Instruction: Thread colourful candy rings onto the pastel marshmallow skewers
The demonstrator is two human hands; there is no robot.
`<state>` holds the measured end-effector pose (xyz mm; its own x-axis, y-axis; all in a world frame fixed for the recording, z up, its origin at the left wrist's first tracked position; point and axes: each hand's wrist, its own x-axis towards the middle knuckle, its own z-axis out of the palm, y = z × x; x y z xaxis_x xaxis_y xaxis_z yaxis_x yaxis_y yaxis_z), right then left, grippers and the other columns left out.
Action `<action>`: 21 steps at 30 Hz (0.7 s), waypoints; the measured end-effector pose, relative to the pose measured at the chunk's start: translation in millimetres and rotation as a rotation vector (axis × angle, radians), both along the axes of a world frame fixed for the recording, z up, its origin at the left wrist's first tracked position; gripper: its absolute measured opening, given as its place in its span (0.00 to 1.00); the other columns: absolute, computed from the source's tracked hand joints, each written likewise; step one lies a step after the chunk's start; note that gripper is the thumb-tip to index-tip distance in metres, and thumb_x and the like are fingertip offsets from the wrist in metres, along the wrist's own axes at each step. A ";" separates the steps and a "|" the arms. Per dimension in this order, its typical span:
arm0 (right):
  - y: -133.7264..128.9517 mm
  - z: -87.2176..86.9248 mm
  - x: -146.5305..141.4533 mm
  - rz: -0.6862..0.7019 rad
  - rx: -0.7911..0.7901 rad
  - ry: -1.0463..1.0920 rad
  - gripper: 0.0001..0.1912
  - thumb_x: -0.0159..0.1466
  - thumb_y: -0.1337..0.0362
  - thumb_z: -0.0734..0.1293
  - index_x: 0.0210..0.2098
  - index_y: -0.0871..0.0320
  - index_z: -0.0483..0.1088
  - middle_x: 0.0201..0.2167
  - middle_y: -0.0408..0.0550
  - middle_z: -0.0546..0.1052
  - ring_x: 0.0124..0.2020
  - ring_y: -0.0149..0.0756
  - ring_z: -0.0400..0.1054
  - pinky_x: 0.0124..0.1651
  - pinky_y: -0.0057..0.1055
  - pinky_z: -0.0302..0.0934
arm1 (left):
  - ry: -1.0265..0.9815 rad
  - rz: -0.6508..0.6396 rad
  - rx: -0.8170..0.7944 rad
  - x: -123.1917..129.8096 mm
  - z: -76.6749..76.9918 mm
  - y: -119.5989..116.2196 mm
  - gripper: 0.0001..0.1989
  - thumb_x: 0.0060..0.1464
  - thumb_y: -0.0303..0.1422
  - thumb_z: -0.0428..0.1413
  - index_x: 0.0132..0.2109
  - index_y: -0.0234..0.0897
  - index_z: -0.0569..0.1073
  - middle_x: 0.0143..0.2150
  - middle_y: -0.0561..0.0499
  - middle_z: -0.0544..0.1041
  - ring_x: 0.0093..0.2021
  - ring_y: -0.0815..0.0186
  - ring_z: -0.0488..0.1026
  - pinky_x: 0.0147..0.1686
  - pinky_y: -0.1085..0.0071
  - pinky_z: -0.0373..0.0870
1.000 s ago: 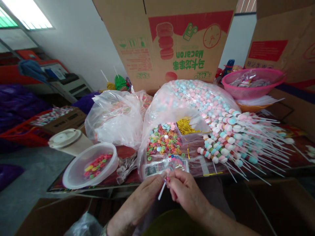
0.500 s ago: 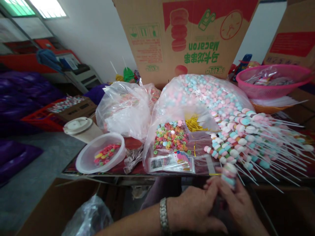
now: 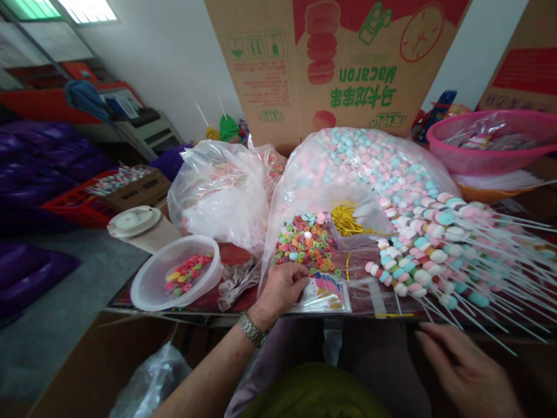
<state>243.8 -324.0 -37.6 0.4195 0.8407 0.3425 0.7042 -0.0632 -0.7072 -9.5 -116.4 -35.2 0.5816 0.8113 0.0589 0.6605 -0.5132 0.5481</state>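
My left hand, with a metal watch on the wrist, rests at the left end of a stack of printed clear packets; its fingers are bent together, and what they hold is hidden. My right hand is blurred below the table's front edge at the right, fingers apart, with nothing seen in it. Behind the packets lie colourful ring candies and a tray of gold twist ties. Skewered marshmallow sticks are piled at the right, white sticks pointing right.
A big bag of pastel marshmallows stands behind. On the left are a bowl of candies, a lidded cup, a crumpled cloth and another plastic bag. A pink basket is at the right.
My hands have moved apart: the left went left to the packets, the right went right and down. The marshmallow piece held between them is no longer seen in either hand.
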 end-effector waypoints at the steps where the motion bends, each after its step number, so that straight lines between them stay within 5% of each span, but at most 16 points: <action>1: 26.2 -1.2 -19.5 0.160 -0.012 -0.003 0.09 0.61 0.58 0.63 0.34 0.55 0.73 0.31 0.49 0.76 0.31 0.37 0.71 0.34 0.29 0.66 | -0.022 0.004 0.009 -0.1 -0.9 -1.8 0.05 0.53 0.29 0.54 0.31 0.35 0.73 0.27 0.53 0.75 0.29 0.68 0.71 0.35 0.72 0.65; 3: 76.3 -4.3 -56.7 0.355 -0.035 -0.033 0.10 0.63 0.64 0.59 0.35 0.56 0.72 0.32 0.50 0.75 0.34 0.37 0.70 0.38 0.32 0.65 | -0.050 0.013 0.032 -1.1 -2.5 -4.2 0.06 0.54 0.30 0.53 0.31 0.36 0.73 0.31 0.51 0.77 0.34 0.66 0.72 0.40 0.70 0.64; 7: 136.4 -18.3 -99.2 0.405 -0.173 -0.056 0.11 0.56 0.68 0.64 0.40 0.60 0.70 0.35 0.53 0.74 0.38 0.43 0.69 0.41 0.38 0.64 | -0.050 0.009 0.119 -3.6 -9.5 -5.0 0.14 0.48 0.36 0.60 0.42 0.37 0.74 0.36 0.49 0.78 0.38 0.60 0.73 0.44 0.63 0.63; 12: 141.8 -32.8 -96.3 0.367 -0.171 -0.038 0.21 0.55 0.68 0.64 0.49 0.63 0.65 0.43 0.58 0.72 0.43 0.46 0.67 0.46 0.43 0.63 | -0.164 -0.030 0.215 -2.7 -16.1 -2.9 0.06 0.55 0.31 0.54 0.33 0.36 0.75 0.30 0.50 0.78 0.33 0.65 0.73 0.39 0.67 0.66; 15: 137.6 -30.5 -92.4 0.359 -0.103 0.035 0.25 0.55 0.64 0.67 0.51 0.61 0.64 0.40 0.54 0.72 0.40 0.43 0.68 0.41 0.40 0.65 | -0.213 -0.109 0.351 -0.6 -11.5 -6.8 0.07 0.56 0.28 0.52 0.38 0.38 0.76 0.37 0.49 0.79 0.40 0.62 0.73 0.47 0.62 0.64; 19: 135.5 -24.4 -101.3 0.406 0.046 0.112 0.06 0.60 0.65 0.62 0.35 0.57 0.70 0.36 0.49 0.72 0.38 0.37 0.68 0.41 0.33 0.64 | -0.255 -0.139 0.449 2.4 -9.7 -15.3 0.12 0.57 0.27 0.50 0.46 0.41 0.73 0.39 0.50 0.79 0.40 0.63 0.73 0.54 0.55 0.58; 21: 136.5 -19.7 -103.7 0.412 0.078 0.105 0.09 0.62 0.66 0.60 0.29 0.56 0.70 0.33 0.48 0.73 0.36 0.35 0.68 0.40 0.30 0.64 | -0.248 -0.136 0.379 2.9 -15.3 -16.4 0.15 0.58 0.27 0.47 0.51 0.39 0.68 0.39 0.49 0.78 0.39 0.64 0.73 0.54 0.57 0.60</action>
